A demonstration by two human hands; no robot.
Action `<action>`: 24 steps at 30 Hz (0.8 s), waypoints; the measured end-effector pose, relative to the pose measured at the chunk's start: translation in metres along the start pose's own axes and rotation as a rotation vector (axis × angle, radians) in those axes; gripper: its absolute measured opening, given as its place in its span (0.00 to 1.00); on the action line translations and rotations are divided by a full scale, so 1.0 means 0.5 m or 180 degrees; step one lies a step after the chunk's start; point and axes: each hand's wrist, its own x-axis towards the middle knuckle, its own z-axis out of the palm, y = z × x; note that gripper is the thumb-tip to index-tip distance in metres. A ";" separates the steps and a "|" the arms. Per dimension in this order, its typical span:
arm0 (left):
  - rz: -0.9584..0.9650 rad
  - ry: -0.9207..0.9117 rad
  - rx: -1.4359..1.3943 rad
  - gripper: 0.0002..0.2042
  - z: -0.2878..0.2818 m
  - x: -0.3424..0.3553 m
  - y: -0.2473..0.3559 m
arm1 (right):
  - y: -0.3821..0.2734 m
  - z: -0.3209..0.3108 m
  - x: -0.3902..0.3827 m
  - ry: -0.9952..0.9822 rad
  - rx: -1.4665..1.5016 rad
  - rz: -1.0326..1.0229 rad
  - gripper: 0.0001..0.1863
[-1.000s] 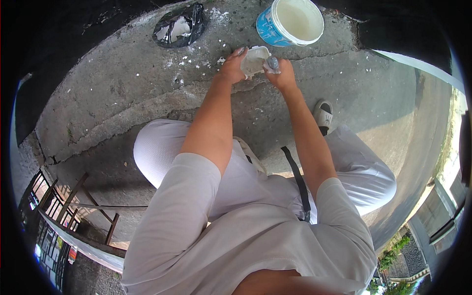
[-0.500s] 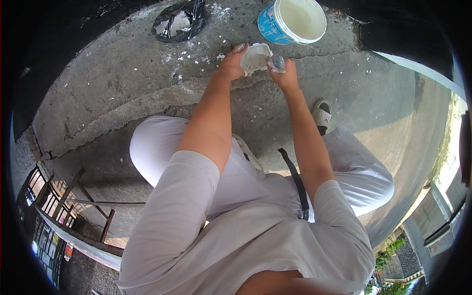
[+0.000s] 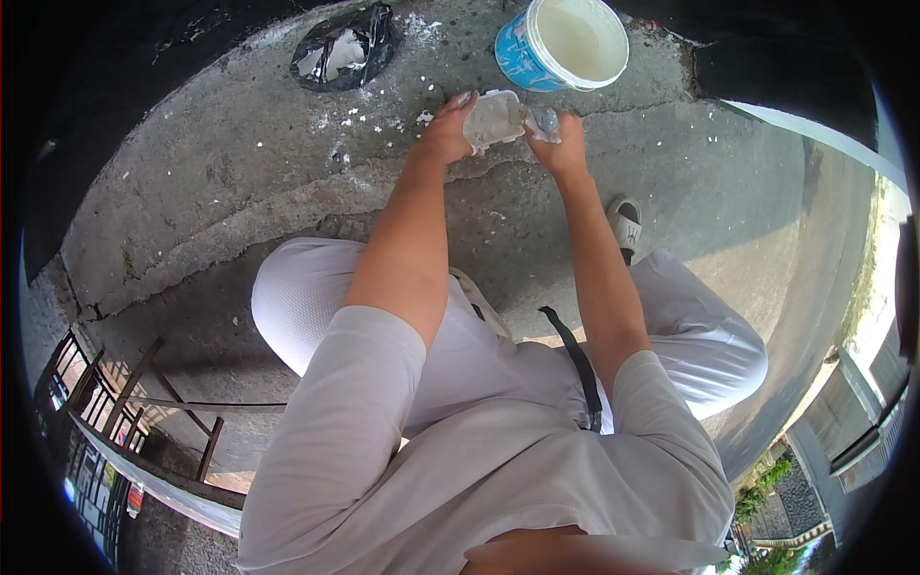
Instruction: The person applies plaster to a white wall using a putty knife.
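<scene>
My left hand (image 3: 445, 132) grips the left side of a small, shallow white plastic container (image 3: 494, 119), its thumb over the rim. A pale, whitish residue coats the inside of the container. My right hand (image 3: 563, 153) is closed round a tool with a grey, rounded handle (image 3: 545, 122), smeared with white. The tool lies at the container's right edge; its working end is hard to make out. Both hands are held out in front of me, above the concrete.
Just beyond my hands stands a blue and white bucket (image 3: 518, 50) with off-white material inside. At the far left lies a black plastic bag (image 3: 377, 46), opened around white material. White crumbs dot the concrete floor (image 3: 230, 182). A metal frame (image 3: 144, 383) stands at the lower left.
The grey handle has tipped, from pointing up at me to lying more sideways. The container sits slightly further left in view, and the bucket and bag have shifted a little with the head's movement.
</scene>
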 end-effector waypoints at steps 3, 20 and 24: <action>0.0227 0.0219 -0.0044 0.59 -0.009 0.020 -0.007 | 0.010 0.004 0.015 -0.0247 -0.0283 0.0460 0.10; 0.0024 0.0054 -0.0004 0.60 0.006 -0.005 0.000 | -0.003 -0.011 -0.008 -0.0422 -0.0279 0.0154 0.11; 0.0043 0.0089 0.0004 0.59 -0.011 0.008 0.000 | -0.015 0.002 -0.001 -0.0275 -0.0266 0.0197 0.10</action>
